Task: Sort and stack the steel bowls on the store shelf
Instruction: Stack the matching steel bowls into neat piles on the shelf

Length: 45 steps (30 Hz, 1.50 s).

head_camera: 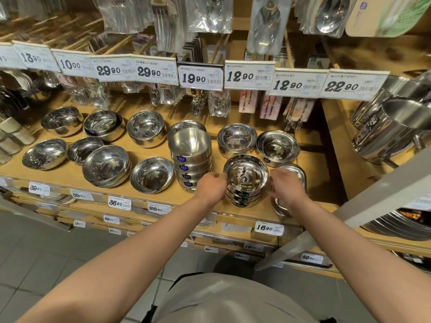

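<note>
Wooden store shelf [70,176] lined with steel bowls under a row of price tags [248,75], packaged cutlery [207,15] hanging above. At front centre-right, a short stack of bowls [245,183], mouths up, top bowl nested in those beneath, stack axis vertical. Left hand [211,186] at the stack's left side, fingers curled against the top bowl's rim. Right hand [285,186] at the stack's right side, fingers [271,180] bent toward the bowl wall; firm grip or mere touch cannot be told. Just left, a taller stack of matte bowls [190,159] bearing blue 304 stickers, upright, nested one in another. Behind the hands, two low stacks [236,139] [277,146], mouths up, nothing but nested bowls inside. Partly hidden under the right hand, a pile of squarish steel trays [292,170]. Further left, single and paired bowls [106,165] scattered in two rows, all open side up. On the adjoining shelf at right, large steel pots [391,127].
</note>
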Tool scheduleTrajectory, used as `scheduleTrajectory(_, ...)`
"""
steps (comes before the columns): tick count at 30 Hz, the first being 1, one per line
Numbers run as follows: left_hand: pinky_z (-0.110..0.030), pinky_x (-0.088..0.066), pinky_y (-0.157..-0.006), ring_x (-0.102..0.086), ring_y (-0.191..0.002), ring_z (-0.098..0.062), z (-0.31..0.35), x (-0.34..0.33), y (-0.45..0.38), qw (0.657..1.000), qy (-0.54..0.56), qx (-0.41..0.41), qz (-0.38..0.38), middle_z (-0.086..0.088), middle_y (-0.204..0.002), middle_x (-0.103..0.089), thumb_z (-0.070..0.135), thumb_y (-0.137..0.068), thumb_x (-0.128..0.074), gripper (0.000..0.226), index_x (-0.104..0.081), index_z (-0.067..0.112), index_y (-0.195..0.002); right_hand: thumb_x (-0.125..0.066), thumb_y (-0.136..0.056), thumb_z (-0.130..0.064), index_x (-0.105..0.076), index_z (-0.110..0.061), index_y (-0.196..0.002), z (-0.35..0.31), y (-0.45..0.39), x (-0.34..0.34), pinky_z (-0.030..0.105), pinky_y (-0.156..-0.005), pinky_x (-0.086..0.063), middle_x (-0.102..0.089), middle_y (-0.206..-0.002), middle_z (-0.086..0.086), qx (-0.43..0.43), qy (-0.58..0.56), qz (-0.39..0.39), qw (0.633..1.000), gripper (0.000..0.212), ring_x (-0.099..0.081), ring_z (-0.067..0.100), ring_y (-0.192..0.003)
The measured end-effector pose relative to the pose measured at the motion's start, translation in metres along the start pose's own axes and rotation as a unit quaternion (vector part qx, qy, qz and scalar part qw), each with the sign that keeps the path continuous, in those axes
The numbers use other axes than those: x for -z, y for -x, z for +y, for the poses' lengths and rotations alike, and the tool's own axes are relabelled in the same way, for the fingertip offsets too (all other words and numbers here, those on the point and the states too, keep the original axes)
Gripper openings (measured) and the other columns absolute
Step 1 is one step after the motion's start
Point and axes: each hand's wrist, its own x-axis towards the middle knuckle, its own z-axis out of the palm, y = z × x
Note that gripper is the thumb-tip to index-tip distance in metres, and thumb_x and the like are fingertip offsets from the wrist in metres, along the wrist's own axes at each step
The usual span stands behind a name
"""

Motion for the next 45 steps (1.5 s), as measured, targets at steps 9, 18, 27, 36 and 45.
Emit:
scheduleTrajectory(9,-0.035,-0.052,-0.07,-0.065,-0.072,-0.021,0.069,0.086,0.023,0.991,0.016,-0.131,-0.024,0.0,-0.079,-0.071,0.025,-0.096,-0.057,0.021,-0.072,0.012,-0.089,-0.048,-0.096,-0.025,-0.065,-0.009,-0.076,-0.067,-0.007,-0.008,0.051,-0.079,-0.058,-0.061,-0.074,0.014,0.126,0.078,0.098,0.984,0.031,-0.06,0.037,-0.075)
scheduleTrajectory(18,-0.022,-0.055,-0.061,-0.065,-0.08,-0.018,0.079,0.2,-0.034,0.991,0.101,-0.084,0.031,-0.005,-0.085,-0.069,0.014,-0.095,-0.06,0.01,-0.07,0.012,-0.091,-0.057,-0.095,-0.022,-0.062,0.011,-0.1,-0.082,-0.053,-0.049,0.033,-0.066,-0.045,-0.055,-0.075,0.008,0.081,0.087,0.028,0.993,0.034,-0.052,0.021,-0.07)
scheduleTrajectory(27,-0.027,-0.055,-0.067,-0.061,-0.083,-0.021,0.059,0.217,-0.092,0.998,0.056,-0.023,0.03,-0.011,-0.093,-0.064,0.008,-0.098,-0.058,0.008,-0.065,0.007,-0.1,-0.082,-0.081,-0.029,-0.066,-0.015,-0.076,-0.073,-0.104,-0.046,0.047,-0.086,-0.056,-0.075,-0.088,0.008,-0.011,0.06,0.086,0.994,0.022,-0.069,0.031,-0.085)
scheduleTrajectory(36,-0.025,-0.058,-0.067,-0.067,-0.092,-0.023,0.033,0.191,-0.146,0.995,0.065,0.031,0.066,-0.011,-0.101,-0.068,0.012,-0.098,-0.061,0.005,-0.064,0.009,-0.099,-0.062,-0.097,-0.045,-0.071,-0.01,-0.101,-0.068,-0.153,-0.041,0.047,-0.104,-0.048,-0.066,-0.127,0.026,-0.042,0.205,0.016,0.978,0.036,-0.063,0.037,-0.111)
scheduleTrajectory(45,-0.034,-0.059,-0.074,-0.063,-0.074,-0.018,0.012,0.177,-0.153,0.991,0.074,0.069,0.086,-0.008,-0.085,-0.062,-0.004,-0.096,-0.053,0.017,-0.061,0.01,-0.095,-0.068,-0.094,-0.014,-0.064,0.006,-0.117,-0.066,-0.163,-0.05,0.037,-0.063,-0.059,-0.07,-0.095,0.018,-0.097,0.122,0.019,0.988,0.031,-0.066,0.027,-0.069)
